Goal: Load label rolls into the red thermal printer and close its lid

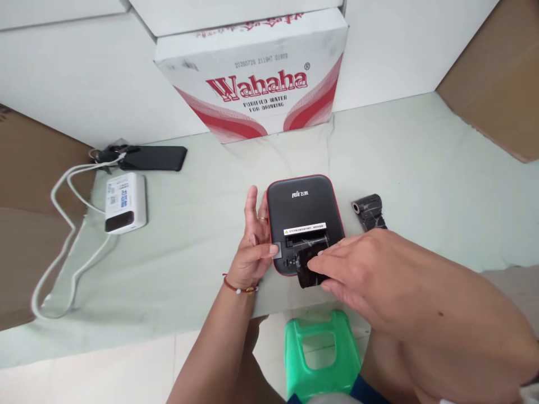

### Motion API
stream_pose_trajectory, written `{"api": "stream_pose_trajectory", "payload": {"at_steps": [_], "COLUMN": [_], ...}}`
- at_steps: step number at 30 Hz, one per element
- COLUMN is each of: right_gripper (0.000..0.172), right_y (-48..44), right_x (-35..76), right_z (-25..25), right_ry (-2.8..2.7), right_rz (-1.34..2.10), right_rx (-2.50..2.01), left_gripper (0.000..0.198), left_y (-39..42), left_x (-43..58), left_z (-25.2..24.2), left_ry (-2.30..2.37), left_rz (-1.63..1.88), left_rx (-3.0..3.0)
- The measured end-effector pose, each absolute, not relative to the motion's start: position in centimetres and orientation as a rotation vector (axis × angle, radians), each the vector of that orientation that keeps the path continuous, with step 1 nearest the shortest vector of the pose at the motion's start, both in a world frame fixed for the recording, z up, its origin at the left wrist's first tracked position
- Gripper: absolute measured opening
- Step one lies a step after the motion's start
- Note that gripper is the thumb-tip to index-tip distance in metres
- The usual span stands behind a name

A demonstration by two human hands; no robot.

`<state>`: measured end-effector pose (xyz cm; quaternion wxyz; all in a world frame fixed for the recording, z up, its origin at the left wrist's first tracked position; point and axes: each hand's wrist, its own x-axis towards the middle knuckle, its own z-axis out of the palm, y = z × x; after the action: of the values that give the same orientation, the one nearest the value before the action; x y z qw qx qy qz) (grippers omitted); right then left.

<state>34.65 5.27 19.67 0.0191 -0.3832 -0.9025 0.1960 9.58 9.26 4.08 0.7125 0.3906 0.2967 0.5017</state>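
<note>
A small black printer (306, 207) with a red edge and a white warning strip lies on the cloth-covered table. My left hand (255, 241) grips its left side, thumb pressed on a grey tab at the near corner and fingers along the edge. At the printer's slot, a glossy black film strip (309, 269) hangs over the near edge. My right hand (345, 266) pinches this strip between thumb and fingers, partly covering it and the printer's near right corner. Right of the printer is a small roll of black film (368, 210), partly hidden behind my right hand.
A white power bank (126, 196) with a looped white cable (53, 202) and a black phone (155, 158) lie at left. A Wahaha water carton (256, 78) stands behind. Brown cardboard boxes (501, 73) flank the table. A green stool (322, 356) is below the front edge.
</note>
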Motion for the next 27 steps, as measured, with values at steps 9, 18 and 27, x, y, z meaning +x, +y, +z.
{"api": "stream_pose_trajectory", "payload": {"at_steps": [9, 18, 27], "right_gripper": [0.021, 0.036, 0.034], "right_y": [7.3, 11.6, 12.3], "right_x": [33.6, 31.0, 29.9], "right_z": [20.1, 18.0, 18.0], "right_ry": [-2.685, -2.594, -2.743], "right_rz": [0.642, 0.530, 0.373], "right_rx": [-1.423, -1.967, -2.011], "left_gripper": [0.103, 0.096, 0.091], "left_y": [8.8, 8.3, 8.2], "left_x": [10.5, 11.7, 11.9], "left_z": [4.3, 4.7, 4.9], "left_ry": [0.661, 0.698, 0.719], "left_rz": [1.127, 1.214, 1.210], "left_rx": [0.913, 0.828, 0.828]}}
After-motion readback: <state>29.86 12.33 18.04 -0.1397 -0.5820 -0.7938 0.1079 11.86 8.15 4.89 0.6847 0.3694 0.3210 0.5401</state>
